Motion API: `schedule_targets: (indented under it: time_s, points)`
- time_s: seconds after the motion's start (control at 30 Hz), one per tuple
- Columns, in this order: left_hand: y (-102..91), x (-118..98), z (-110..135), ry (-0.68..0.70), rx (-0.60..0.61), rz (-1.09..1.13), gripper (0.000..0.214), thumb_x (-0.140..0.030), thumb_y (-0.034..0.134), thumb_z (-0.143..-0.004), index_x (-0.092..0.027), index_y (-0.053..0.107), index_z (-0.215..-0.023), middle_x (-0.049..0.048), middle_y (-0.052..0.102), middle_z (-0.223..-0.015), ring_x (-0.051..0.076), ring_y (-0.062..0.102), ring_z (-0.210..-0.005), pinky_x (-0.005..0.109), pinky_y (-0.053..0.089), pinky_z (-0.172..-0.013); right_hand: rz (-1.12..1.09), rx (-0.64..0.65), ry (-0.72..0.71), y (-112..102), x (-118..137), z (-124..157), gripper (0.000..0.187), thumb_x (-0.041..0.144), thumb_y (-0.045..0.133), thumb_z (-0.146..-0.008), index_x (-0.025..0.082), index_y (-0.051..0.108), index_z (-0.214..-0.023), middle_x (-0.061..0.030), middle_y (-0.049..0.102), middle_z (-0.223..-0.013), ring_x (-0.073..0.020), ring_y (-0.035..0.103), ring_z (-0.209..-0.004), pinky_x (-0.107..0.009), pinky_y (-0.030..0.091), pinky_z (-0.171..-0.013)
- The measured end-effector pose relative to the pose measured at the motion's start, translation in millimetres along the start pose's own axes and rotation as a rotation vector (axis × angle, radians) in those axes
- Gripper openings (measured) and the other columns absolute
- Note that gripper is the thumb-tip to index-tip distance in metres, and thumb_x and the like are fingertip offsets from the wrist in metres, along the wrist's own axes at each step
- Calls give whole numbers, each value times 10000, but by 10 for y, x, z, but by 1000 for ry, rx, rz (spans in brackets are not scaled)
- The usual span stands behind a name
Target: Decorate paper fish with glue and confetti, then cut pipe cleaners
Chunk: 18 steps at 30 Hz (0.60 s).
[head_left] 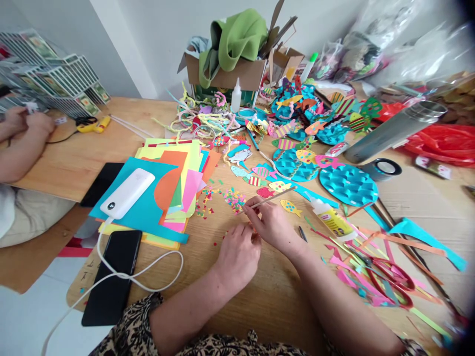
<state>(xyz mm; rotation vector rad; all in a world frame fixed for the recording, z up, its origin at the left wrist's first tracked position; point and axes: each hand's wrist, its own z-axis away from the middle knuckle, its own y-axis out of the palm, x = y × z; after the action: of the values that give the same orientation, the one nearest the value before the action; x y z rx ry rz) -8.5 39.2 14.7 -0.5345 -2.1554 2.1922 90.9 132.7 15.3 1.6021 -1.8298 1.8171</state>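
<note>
My right hand (276, 225) pinches a thin wooden stick (279, 195), whose lower tip points down toward a pile of tiny coloured paper bits (233, 198). Close against it, my left hand (237, 256) is closed with curled fingers. A sliver of orange shows near its fingertips, but what it holds is hidden. Just beyond the hands lie patterned paper fish, among them a yellow dotted fish (290, 206) and a red one (265, 192). More loose paper bits (205, 202) are scattered to the left. To the right a glue bottle (334, 220) lies on its side.
Coloured paper sheets (178, 198) carry a white power bank (128, 193); a black phone (111, 277) lies nearer. Red-handled scissors (389, 279) rest among paper strips at right. Blue scaled discs (349, 184), a metal flask (393, 131) and a cardboard box (226, 76) stand behind. Another person's hands (27, 123) are at far left.
</note>
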Motion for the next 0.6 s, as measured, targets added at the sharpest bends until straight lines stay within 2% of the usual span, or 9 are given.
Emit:
schedule_targets:
  time_s: [0.13, 0.27, 0.37, 0.6]
  points:
    - [2, 11, 7, 8, -21, -1, 237, -113, 450, -922, -147, 684, -930, 91, 647, -977, 242, 609, -914, 386, 547, -773, -76, -20, 61, -94, 59, -3, 225, 241, 488, -937, 184, 602, -752, -51, 678, -798, -152, 633, -656, -270, 475, -610]
    - [30, 27, 23, 30, -69, -16, 244, -126, 470, -922, -158, 693, -1018, 97, 645, -1118, 242, 607, -958, 388, 548, -808, -152, -115, 131, -330, 114, 65, 215, 286, 500, -940, 183, 614, -791, -38, 653, -794, -147, 629, -698, -253, 473, -599]
    - [44, 36, 31, 45, -85, -23, 237, -125, 495, -908, -156, 700, -1023, 100, 646, -1144, 246, 605, -956, 393, 551, -809, -144, -156, 184, -462, 107, 194, 211, 297, 499, -942, 187, 602, -793, -31, 636, -793, -144, 621, -720, -239, 461, -575]
    - [26, 45, 29, 51, -107, -1, 263, -93, 526, -873, -181, 715, -1033, 86, 663, -1120, 245, 596, -921, 405, 551, -780, -54, -181, 186, -424, -13, 490, 200, 231, 481, -934, 190, 557, -754, -11, 599, -706, -128, 574, -640, -248, 435, -575]
